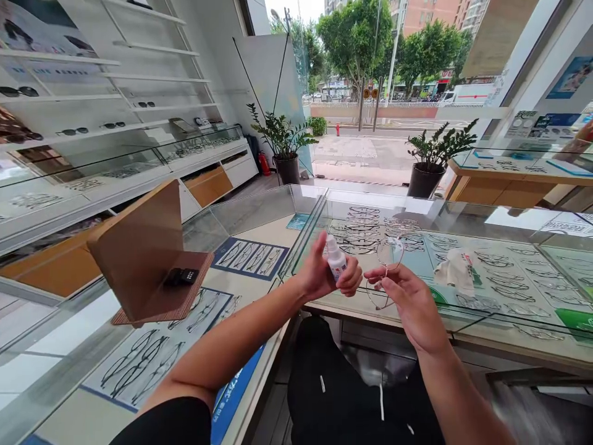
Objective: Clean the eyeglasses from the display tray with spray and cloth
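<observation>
Head, btl (336, 264) in L grip (323, 275), specs (386, 267) in R (408, 298), prob. bridge-held

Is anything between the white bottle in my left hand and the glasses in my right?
No other object visible, just fingers of the left hand curled round the white bottle, and the right hand pinching the glasses.

Left potted plant (283, 145); right potted plant (428, 176); red fire extinguisher (264, 164), near left plant; brown upright panel (139, 253), black object (188, 276) on its base; sunglasses (73, 131) on white shelves (157, 78).
</observation>
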Action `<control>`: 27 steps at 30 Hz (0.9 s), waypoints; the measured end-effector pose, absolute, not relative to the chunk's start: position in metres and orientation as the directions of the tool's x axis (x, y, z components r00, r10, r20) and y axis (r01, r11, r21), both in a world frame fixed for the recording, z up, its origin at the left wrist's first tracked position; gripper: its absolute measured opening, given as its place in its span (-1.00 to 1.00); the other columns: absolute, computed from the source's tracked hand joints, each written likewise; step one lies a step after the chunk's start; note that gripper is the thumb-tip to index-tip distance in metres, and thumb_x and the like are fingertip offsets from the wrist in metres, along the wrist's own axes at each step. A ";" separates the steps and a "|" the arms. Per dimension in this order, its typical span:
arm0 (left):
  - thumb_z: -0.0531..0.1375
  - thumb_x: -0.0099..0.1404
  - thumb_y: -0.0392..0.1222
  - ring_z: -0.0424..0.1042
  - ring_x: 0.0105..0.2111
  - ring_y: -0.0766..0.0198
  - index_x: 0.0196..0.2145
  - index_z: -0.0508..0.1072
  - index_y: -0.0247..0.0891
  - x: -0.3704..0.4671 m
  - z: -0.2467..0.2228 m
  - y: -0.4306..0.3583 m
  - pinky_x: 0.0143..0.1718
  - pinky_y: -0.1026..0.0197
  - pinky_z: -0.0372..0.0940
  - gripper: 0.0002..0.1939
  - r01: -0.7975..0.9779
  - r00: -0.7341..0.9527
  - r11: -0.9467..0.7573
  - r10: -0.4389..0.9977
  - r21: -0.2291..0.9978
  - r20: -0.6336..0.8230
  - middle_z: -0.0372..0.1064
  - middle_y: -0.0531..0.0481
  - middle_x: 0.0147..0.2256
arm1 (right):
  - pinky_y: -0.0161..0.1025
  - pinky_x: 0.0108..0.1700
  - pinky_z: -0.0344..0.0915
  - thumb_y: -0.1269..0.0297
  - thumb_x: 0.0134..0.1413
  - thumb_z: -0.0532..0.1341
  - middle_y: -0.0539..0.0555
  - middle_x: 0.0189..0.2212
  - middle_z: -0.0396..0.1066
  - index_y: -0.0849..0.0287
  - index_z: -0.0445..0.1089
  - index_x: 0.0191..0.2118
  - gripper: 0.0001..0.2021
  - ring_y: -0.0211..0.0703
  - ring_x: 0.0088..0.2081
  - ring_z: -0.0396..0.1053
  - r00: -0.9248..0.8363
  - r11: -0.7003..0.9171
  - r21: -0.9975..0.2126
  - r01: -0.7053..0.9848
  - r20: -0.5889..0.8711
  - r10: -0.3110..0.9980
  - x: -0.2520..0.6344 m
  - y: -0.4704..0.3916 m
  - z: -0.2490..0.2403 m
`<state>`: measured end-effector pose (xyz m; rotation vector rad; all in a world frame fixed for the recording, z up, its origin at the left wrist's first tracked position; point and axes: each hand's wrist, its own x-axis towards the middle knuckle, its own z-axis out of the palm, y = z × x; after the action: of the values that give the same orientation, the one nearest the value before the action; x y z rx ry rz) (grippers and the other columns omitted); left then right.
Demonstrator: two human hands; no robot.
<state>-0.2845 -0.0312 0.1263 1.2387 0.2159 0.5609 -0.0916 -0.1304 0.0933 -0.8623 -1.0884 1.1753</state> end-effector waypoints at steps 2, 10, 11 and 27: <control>-0.02 0.30 0.61 0.20 -0.56 0.23 -0.63 0.36 -0.21 -0.283 0.119 -0.025 -0.43 0.12 0.12 -0.18 -0.218 0.764 -0.036 0.615 0.975 0.194 0.20 -0.01 -0.63 | -0.06 0.12 0.44 0.06 0.28 0.43 0.09 -0.07 0.65 0.01 0.61 -0.10 -0.81 -0.03 -0.02 0.55 0.025 0.181 -0.940 -0.290 0.181 0.983 -0.094 -0.130 0.090; 0.09 0.33 0.42 0.17 -0.50 0.27 -0.59 0.27 -0.21 -0.279 0.100 -0.020 -0.37 0.16 0.06 -0.35 0.083 0.646 -0.294 0.744 0.952 0.174 0.22 0.04 -0.59 | -0.09 0.10 0.43 0.04 0.26 0.44 0.08 -0.12 0.65 0.05 0.63 -0.13 -0.78 -0.06 -0.04 0.53 -0.090 0.057 -0.930 -0.363 0.096 0.991 -0.106 -0.124 0.077; 0.09 0.32 0.43 0.17 -0.50 0.28 -0.59 0.26 -0.20 -0.278 0.100 -0.021 -0.37 0.16 0.06 -0.35 0.085 0.635 -0.295 0.752 0.952 0.176 0.21 0.04 -0.59 | -0.10 0.10 0.43 0.04 0.27 0.43 0.08 -0.12 0.65 0.05 0.63 -0.12 -0.78 -0.06 -0.04 0.53 -0.102 0.051 -0.929 -0.366 0.095 0.990 -0.108 -0.124 0.077; 0.09 0.36 0.47 0.05 -0.49 0.31 -0.57 0.17 -0.19 -0.279 0.094 -0.026 -0.38 0.16 -0.07 -0.31 0.102 0.661 -0.294 0.734 0.950 0.156 0.06 0.10 -0.57 | -0.13 -0.02 0.40 -0.02 0.12 0.52 0.04 -0.18 0.59 0.05 0.63 -0.21 -0.72 -0.15 -0.24 0.44 -0.039 0.011 -0.866 -0.500 0.035 0.999 -0.103 -0.120 0.081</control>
<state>-0.2785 -0.0264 0.0939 1.7844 0.6710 0.7215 -0.1027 -0.1195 0.0808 -0.7769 -0.8581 1.4289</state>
